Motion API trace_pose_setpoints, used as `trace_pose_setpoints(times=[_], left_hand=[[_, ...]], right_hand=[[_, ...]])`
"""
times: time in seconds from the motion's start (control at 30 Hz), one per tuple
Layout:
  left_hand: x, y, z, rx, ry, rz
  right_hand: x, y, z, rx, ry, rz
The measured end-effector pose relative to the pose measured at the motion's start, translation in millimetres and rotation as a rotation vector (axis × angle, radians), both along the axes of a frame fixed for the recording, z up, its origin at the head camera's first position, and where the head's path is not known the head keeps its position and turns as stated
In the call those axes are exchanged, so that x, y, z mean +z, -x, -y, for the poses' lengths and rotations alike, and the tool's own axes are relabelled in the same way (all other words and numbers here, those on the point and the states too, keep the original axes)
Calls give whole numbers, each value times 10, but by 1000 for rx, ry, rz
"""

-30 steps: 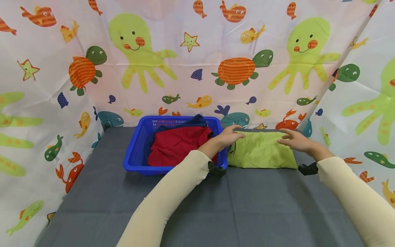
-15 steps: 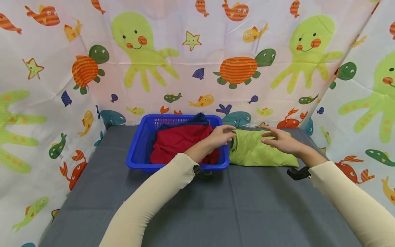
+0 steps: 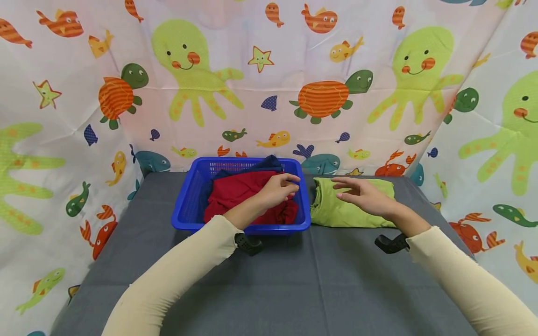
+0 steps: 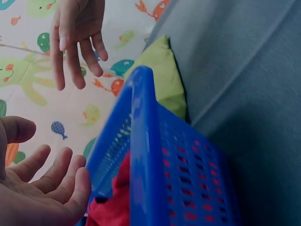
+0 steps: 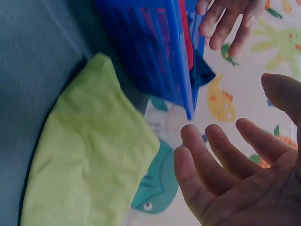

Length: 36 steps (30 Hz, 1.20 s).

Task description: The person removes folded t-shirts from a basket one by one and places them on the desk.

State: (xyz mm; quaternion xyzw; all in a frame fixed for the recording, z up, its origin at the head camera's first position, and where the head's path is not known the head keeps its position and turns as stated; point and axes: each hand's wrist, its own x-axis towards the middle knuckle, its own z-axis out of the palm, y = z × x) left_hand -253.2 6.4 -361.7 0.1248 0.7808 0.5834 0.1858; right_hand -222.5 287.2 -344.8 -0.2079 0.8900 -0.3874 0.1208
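Note:
My left hand (image 3: 275, 190) hovers over the right part of a blue plastic basket (image 3: 181, 205), fingers loosely bent and holding nothing. Inside the basket lie a crumpled red cloth (image 3: 235, 186) and a dark blue cloth (image 3: 269, 163) behind it. To the right of the basket, a folded lime-green cloth (image 3: 336, 212) lies flat on the grey table. Above this green cloth is my right hand (image 3: 365, 195), its fingers relaxed and apart from the cloth. In the left wrist view the basket's rim (image 4: 143, 141) stands beside the left hand (image 4: 47, 188).
The grey cloth-covered table (image 3: 269, 289) stretches in front of the basket. A curtain (image 3: 269, 102) printed with sea animals encloses the back and both sides. Each wrist wears a black strap-like device, one of them a right wrist device (image 3: 391, 243).
Both hands have moved left: the left from the basket's right rim to over the red cloth, the right from the green cloth's right end towards its middle. The cloths and basket stay put.

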Motion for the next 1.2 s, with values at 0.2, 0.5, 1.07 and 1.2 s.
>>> trace_pose_setpoints(times=[0.2, 0.5, 1.07, 1.2], left_hand=[[-11, -79, 260, -14, 18, -1], [-34, -206, 704, 1, 48, -14], [-127, -239, 1562, 149, 122, 57], [-130, -186, 1682, 166, 134, 84]], right_hand=[[-40, -11, 151, 39, 74, 8], [5, -80, 416, 53, 102, 17], [-67, 14, 894, 75, 163, 162], [-59, 68, 1006, 72, 206, 254]])
